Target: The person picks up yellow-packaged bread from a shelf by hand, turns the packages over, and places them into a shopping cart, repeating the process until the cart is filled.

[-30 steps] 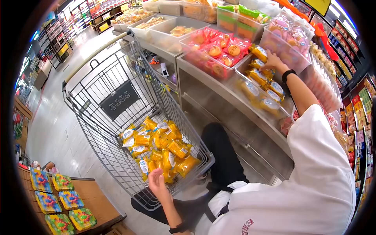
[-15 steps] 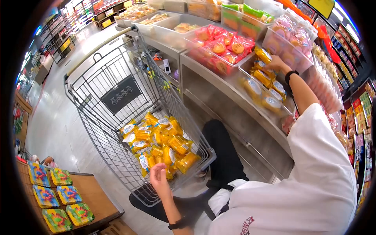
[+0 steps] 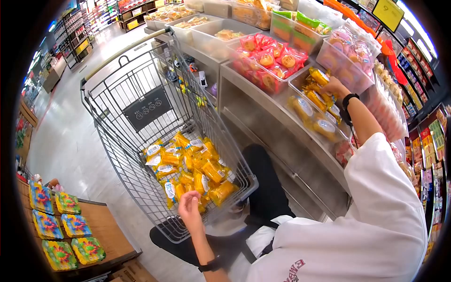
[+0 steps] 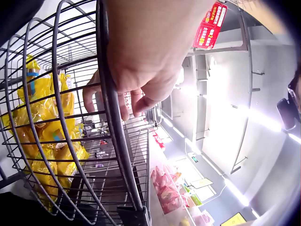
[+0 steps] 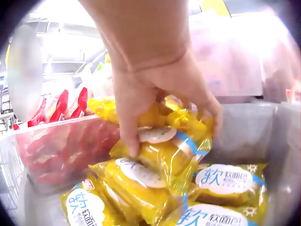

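My right hand [image 3: 334,88] reaches down into a clear plastic bin [image 5: 244,123] of yellow-wrapped soft breads. In the right wrist view its thumb and fingers curl round a wrapped bread [image 5: 165,153], and more packets lie under and beside it. A heap of the same yellow packets [image 3: 193,164] lies in the shopping cart [image 3: 146,110]. At the cart's near end my left hand [image 3: 190,212] hovers by the rim. In the left wrist view its fingers hang loosely curled beside the dark rim bar [image 4: 113,113], holding nothing.
A bin of red-wrapped cookies [image 3: 277,60] borders the bread bin. Behind it stands a bin of pink packets [image 3: 347,61]. The metal display shelf [image 3: 282,110] runs along the right of the cart. At lower left is a wooden stand [image 3: 110,230] with colourful packs.
The right hand has closed its grip among the breads, and packets around it have shifted and tilted. The left hand stays by the cart's near rim, while the head view has turned slightly.
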Motion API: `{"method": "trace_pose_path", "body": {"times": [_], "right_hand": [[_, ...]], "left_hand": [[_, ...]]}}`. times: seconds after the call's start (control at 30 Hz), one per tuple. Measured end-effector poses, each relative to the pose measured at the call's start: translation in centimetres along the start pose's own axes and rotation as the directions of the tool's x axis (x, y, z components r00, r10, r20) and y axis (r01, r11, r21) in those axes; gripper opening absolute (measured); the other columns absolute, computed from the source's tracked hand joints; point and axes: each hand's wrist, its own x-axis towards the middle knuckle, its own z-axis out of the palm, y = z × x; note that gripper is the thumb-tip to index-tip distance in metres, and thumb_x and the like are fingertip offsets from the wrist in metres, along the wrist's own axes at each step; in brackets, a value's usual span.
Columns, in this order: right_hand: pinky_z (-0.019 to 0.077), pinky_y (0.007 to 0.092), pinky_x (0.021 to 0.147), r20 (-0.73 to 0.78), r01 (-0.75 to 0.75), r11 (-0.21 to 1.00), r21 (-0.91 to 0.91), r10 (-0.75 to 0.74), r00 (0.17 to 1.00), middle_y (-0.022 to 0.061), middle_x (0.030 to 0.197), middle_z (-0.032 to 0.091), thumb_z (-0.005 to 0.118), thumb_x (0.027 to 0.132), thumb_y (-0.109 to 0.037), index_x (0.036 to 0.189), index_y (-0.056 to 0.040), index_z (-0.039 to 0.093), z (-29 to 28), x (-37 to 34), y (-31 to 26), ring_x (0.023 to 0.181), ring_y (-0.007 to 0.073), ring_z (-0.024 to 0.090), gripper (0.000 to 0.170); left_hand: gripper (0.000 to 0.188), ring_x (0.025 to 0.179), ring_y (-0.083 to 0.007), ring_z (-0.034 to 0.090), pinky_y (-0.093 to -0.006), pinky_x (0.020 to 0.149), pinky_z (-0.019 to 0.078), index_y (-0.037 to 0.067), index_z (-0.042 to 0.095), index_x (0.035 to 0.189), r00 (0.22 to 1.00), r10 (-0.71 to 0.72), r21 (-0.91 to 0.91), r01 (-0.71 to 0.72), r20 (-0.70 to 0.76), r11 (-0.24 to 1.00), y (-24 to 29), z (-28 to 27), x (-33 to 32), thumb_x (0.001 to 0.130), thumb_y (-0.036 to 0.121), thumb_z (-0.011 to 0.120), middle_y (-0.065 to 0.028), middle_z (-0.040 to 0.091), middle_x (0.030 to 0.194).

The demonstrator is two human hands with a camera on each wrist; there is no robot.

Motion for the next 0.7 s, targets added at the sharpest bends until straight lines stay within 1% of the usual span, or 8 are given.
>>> {"method": "trace_pose_path", "body": {"times": [0.1,0.3,0.37,0.4,0.47,0.57,0.67,0.7], "right_hand": [[0.0531,0.0350,0.077,-0.231,0.002,0.993,-0.121,-0.030,0.973,0.0168,0.090,0.070,0.087,0.049,-0.033,0.096,0.0056,0.069,0.5,0.3,-0.1,0.084,0.0285,0.068,0.064],[0.0527,0.0337,0.068,-0.127,0.023,0.999,-0.033,-0.027,0.991,0.0112,0.084,0.070,0.083,0.053,-0.028,0.090,0.0023,0.070,-7.1,-4.6,-1.6,0.074,0.0243,0.067,0.049],[0.0537,0.0334,0.072,-0.214,0.332,0.934,0.131,-0.301,0.929,0.0096,0.096,0.070,0.080,0.061,-0.023,0.107,0.0021,0.066,-9.9,-9.6,-4.7,0.085,0.0220,0.067,0.054],[0.0537,0.0334,0.072,-0.215,0.338,0.932,0.128,-0.307,0.927,0.0096,0.096,0.070,0.080,0.061,-0.023,0.107,0.0021,0.066,-10.7,-11.9,-6.1,0.085,0.0220,0.067,0.054],[0.0511,0.0315,0.085,-0.212,0.334,0.726,0.601,-0.258,0.943,0.0085,0.108,0.066,0.074,0.073,-0.013,0.131,-0.0025,0.050,-11.1,-15.7,-9.0,0.096,0.0192,0.064,0.064],[0.0535,0.0368,0.085,-0.040,0.114,0.123,0.986,-0.489,0.871,0.0075,0.106,0.065,0.072,0.079,-0.011,0.124,-0.0041,0.055,-5.0,-21.5,-13.1,0.096,0.0205,0.065,0.048],[0.0488,0.0391,0.095,0.137,-0.256,-0.058,0.965,-0.720,0.680,0.0078,0.122,0.060,0.076,0.071,-0.007,0.134,-0.0057,0.048,7.0,-27.8,-20.7,0.110,0.0221,0.059,0.069],[0.0458,0.0396,0.099,0.288,-0.430,0.028,0.902,-0.782,0.552,0.0070,0.125,0.059,0.076,0.071,-0.005,0.136,-0.0070,0.046,10.6,-29.6,-22.7,0.116,0.0225,0.056,0.072]], "left_hand": [[0.013,0.093,-0.0145,0.060,-0.0279,0.088,0.0463,0.000,0.060,0.100,1.000,0.008,-0.009,-0.008,-0.001,1.000,0.0,-0.1,0.2,0.091,-0.003,0.052,-0.0060,0.062,0.097],[0.015,0.095,-0.0154,0.061,-0.0290,0.091,0.0468,0.000,0.059,0.104,1.000,0.003,-0.079,-0.004,-0.016,0.997,0.0,-0.1,0.2,0.090,-0.004,0.053,-0.0056,0.062,0.098],[0.016,0.094,-0.0153,0.060,-0.0293,0.091,0.0470,0.000,0.059,0.104,1.000,0.013,-0.092,-0.013,0.005,0.996,0.1,-0.2,0.2,0.089,-0.004,0.055,-0.0056,0.062,0.099],[0.016,0.094,-0.0153,0.060,-0.0293,0.091,0.0470,0.000,0.059,0.104,1.000,0.015,-0.096,-0.015,0.000,0.995,-0.3,-0.5,0.0,0.089,-0.004,0.055,-0.0056,0.062,0.099],[0.021,0.098,-0.0166,0.061,-0.0300,0.093,0.0467,0.001,0.059,0.108,0.997,0.018,-0.142,-0.007,0.073,0.990,-0.8,-0.8,0.5,0.087,-0.002,0.059,-0.0074,0.063,0.106],[0.033,0.109,-0.0203,0.060,-0.0315,0.095,0.0461,0.002,0.057,0.118,0.985,0.059,-0.183,-0.028,0.164,0.983,0.6,0.0,-0.1,0.086,0.000,0.063,-0.0099,0.060,0.121],[0.060,0.129,-0.0266,0.047,-0.0360,0.098,0.0455,0.005,0.045,0.136,0.975,0.022,-0.206,0.024,0.220,0.978,1.9,0.3,-0.3,0.083,0.016,0.073,-0.0120,0.046,0.143],[0.085,0.132,-0.0287,0.043,-0.0388,0.102,0.0424,0.007,0.031,0.144,0.965,0.024,-0.262,0.047,0.262,0.964,2.1,0.4,-0.4,0.076,0.026,0.079,-0.0126,0.038,0.148]]}}
